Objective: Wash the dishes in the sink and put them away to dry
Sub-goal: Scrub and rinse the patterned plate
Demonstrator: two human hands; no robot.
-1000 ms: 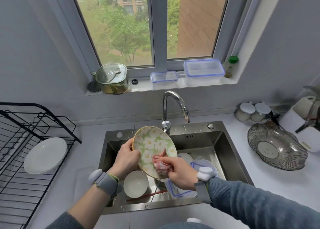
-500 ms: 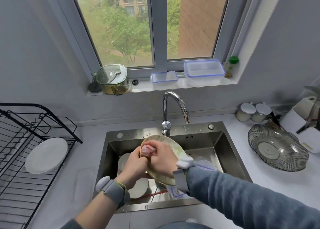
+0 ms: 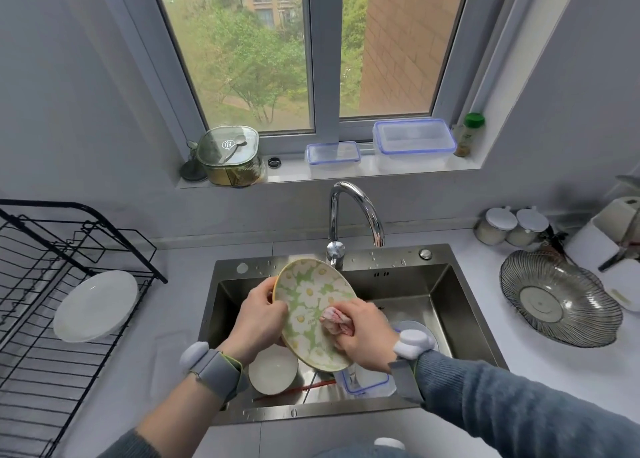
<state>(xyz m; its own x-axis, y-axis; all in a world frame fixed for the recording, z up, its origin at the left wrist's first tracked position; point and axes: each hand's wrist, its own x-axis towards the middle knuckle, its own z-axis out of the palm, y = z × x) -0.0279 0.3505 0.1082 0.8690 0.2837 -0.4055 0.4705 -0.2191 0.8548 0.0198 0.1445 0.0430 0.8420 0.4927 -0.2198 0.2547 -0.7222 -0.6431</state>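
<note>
Gripping floral plate (image 3: 313, 310) by its rim with left hand (image 3: 259, 319), right hand (image 3: 360, 336) clutching cloth (image 3: 335, 320); scrubbing best firmly, plate tilted (over sink (image 3: 460, 305)).

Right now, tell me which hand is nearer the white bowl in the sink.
Left. The left hand is just above the white bowl; the right hand is farther right, across the floral plate.

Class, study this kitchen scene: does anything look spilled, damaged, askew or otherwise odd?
Nothing stands out. The left hand holds the flowered plate tilted over the sink while the right hand rubs it with a pink cloth. A white plate leans in the rack, as expected.
</note>
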